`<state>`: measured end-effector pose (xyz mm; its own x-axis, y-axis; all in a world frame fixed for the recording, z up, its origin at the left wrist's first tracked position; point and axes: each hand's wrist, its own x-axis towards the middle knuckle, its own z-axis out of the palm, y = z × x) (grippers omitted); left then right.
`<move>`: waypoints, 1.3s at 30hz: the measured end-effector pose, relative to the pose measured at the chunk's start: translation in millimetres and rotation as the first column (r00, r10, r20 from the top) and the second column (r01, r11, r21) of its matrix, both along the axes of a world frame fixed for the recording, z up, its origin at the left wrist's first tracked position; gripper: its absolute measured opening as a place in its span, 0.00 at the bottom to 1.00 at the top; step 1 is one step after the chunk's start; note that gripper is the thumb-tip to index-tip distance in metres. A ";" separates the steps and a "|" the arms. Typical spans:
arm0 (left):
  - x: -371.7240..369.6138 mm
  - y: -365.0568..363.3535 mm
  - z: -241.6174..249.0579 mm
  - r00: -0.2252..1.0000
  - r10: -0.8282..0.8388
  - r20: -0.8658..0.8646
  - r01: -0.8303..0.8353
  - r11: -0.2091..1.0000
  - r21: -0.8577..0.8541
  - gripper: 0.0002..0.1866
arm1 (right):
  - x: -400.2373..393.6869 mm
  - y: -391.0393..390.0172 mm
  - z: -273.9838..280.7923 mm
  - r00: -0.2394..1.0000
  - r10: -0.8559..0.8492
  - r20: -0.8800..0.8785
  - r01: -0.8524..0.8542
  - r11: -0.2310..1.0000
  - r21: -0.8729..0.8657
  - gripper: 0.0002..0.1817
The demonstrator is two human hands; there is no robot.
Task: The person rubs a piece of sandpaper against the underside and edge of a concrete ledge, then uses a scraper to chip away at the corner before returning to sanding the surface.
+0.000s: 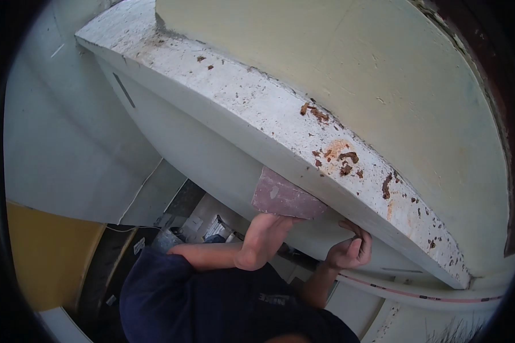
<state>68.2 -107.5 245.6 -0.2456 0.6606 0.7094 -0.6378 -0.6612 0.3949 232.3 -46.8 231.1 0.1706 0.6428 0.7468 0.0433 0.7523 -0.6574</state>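
A worn, dusty pink-red sheet of sandpaper (286,195) lies flat against the pale wall face just under the white ledge (252,108). My left hand (266,235) is at its lower edge, wrist bent and fingers pressing on the sheet, with the fingertips partly hidden. To the right, my right hand (350,247) is raised close to the ledge's lower edge. Its fingers are loosely curled, the thumb stands apart from them, and nothing shows in it. Brown flakes and crumbs (347,163) lie scattered on the ledge top above both hands.
A cream wall (395,86) rises behind the ledge, with a dark brown frame (489,86) at the right. Below right runs a pale pipe or rail with a red stripe (406,290). Bags and small items (214,230) lie far below, beside a yellow panel (48,251).
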 end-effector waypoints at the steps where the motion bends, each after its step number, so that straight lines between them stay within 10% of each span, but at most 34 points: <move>1: 4.1 -0.2 -1.7 0.999 -0.013 0.043 0.014 1.000 -0.018 0.66 | 0.0 4.1 -7.3 1.000 0.013 0.006 -0.013 1.000 0.001 0.25; 5: 24.5 1.9 -5.2 0.985 0.077 0.156 -0.076 0.997 -0.011 0.67 | -13.1 13.8 -30.1 0.984 -0.140 -0.109 0.120 0.978 -0.173 0.18; 11: 41.7 7.1 -2.7 0.964 0.148 0.220 -0.154 0.988 0.010 0.71 | -24.0 41.4 -68.5 0.763 -0.577 0.292 0.351 0.749 0.563 0.11; 20: 44.1 4.4 18.9 0.950 0.282 0.134 -0.244 0.939 -0.243 0.74 | -27.4 38.9 -69.0 0.777 -0.523 0.350 0.275 0.782 0.560 0.06; 36: -3.5 -1.3 17.4 0.954 0.016 0.300 0.005 0.998 -0.070 0.65 | -26.9 40.6 -73.6 0.824 -0.454 0.338 0.174 0.772 0.611 0.05; 38: -6.1 -6.9 23.9 0.979 0.153 0.137 -0.107 0.950 -0.294 0.34 | -28.5 42.3 -77.7 0.788 -0.515 0.337 0.212 0.741 0.637 0.07; 39: -11.7 -8.8 30.8 0.977 0.160 0.141 -0.114 0.950 -0.292 0.34 | -29.5 41.6 -75.7 0.791 -0.509 0.339 0.203 0.742 0.639 0.07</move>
